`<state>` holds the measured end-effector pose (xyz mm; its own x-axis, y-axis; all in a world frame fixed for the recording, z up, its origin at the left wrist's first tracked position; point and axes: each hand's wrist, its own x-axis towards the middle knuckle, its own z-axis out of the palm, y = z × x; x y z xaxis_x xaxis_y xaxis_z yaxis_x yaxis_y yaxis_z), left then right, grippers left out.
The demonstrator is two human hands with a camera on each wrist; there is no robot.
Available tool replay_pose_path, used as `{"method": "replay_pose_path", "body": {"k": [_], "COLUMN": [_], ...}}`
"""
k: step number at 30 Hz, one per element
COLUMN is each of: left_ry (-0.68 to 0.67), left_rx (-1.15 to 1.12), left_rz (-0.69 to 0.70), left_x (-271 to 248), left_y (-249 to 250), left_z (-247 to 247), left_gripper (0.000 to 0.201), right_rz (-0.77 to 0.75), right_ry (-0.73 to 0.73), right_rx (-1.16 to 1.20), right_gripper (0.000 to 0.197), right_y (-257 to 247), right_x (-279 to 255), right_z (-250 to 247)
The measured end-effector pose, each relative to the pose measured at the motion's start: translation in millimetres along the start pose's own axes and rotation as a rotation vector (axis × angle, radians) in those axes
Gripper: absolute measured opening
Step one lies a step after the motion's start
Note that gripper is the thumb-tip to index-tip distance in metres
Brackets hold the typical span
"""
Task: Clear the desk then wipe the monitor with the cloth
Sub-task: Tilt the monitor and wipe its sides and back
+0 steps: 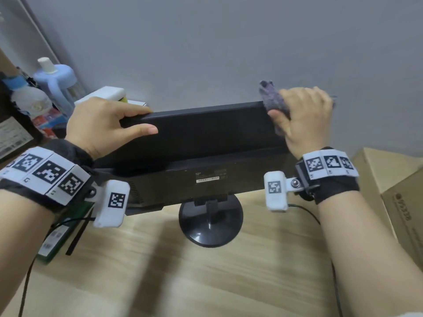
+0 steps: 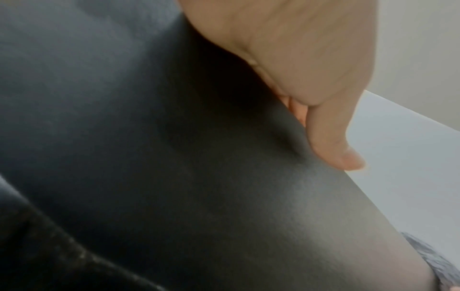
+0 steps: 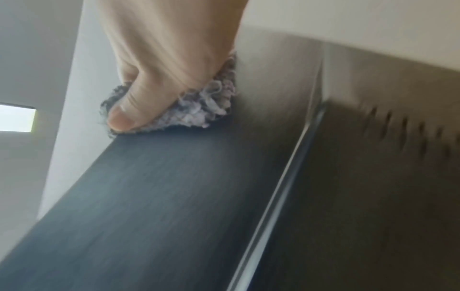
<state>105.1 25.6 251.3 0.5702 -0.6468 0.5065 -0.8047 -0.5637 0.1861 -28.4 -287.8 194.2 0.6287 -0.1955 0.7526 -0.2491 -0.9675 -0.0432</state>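
Note:
A black monitor [image 1: 206, 143] stands on its round base [image 1: 210, 221] on the wooden desk [image 1: 183, 277], its back side toward me. My left hand [image 1: 107, 124] grips the monitor's top left corner, thumb on the back panel and fingers over the top edge. My right hand [image 1: 304, 117] grips a grey-purple cloth [image 1: 272, 99] and presses it on the top right edge. In the right wrist view the thumb [image 3: 129, 110] pins the cloth [image 3: 199, 106] against the monitor [image 3: 174, 196]. In the left wrist view the thumb [image 2: 331, 137] lies on the dark panel [image 2: 174, 157].
Bottles [image 1: 55, 78] and a white box [image 1: 103, 94] crowd the back left by the wall. A green packet [image 1: 57, 236] lies on the desk at the left. Cardboard boxes [image 1: 393, 191] stand at the right. A black cable [image 1: 334, 259] runs down the right side.

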Motion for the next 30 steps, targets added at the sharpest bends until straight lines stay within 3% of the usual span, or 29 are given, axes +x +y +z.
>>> {"method": "replay_pose_path", "body": {"k": [4, 9, 12, 14, 17, 20, 22, 24, 27, 28, 30], "left_ry": [0.057, 0.058, 0.085, 0.097, 0.102, 0.101, 0.084, -0.006, -0.297, -0.376, -0.531], "left_rx": [0.090, 0.163, 0.232, 0.221, 0.189, 0.017, -0.226, -0.378, -0.414, -0.393, -0.299], "left_rz": [0.038, 0.082, 0.025, -0.087, -0.117, -0.023, 0.157, 0.234, 0.032, -0.102, -0.373], "left_x": [-2, 0, -3, -5, -10, -36, -72, -120, -176, -186, -193], "left_y": [6, 19, 44, 57, 69, 78, 79, 71, 50, 43, 30], "left_z": [4, 15, 41, 58, 72, 89, 107, 130, 169, 182, 207], "left_gripper": [0.059, 0.045, 0.045, 0.047, 0.055, 0.064, 0.052, 0.035, 0.017, 0.020, 0.053], "right_rz": [0.107, 0.308, 0.629, 0.862, 1.083, 1.186, 1.219, 1.241, 1.278, 1.245, 1.006], "right_ry": [0.048, 0.198, 0.260, 0.201, 0.184, 0.065, 0.045, 0.073, -0.034, -0.101, -0.308], "right_rx": [0.025, 0.355, 0.703, 0.765, 0.775, 0.742, 0.731, 0.732, 0.705, 0.716, 0.764], "right_gripper": [0.063, 0.057, 0.048, 0.041, 0.043, 0.042, 0.039, 0.038, 0.038, 0.042, 0.060], "right_y": [31, 40, 30, 23, 19, 13, 3, -11, -37, -48, -72], "right_x": [-11, -20, -36, -61, -98, -131, -153, -176, -213, -223, -239], "right_z": [0, 8, 20, 39, 63, 75, 75, 72, 75, 78, 81]}}
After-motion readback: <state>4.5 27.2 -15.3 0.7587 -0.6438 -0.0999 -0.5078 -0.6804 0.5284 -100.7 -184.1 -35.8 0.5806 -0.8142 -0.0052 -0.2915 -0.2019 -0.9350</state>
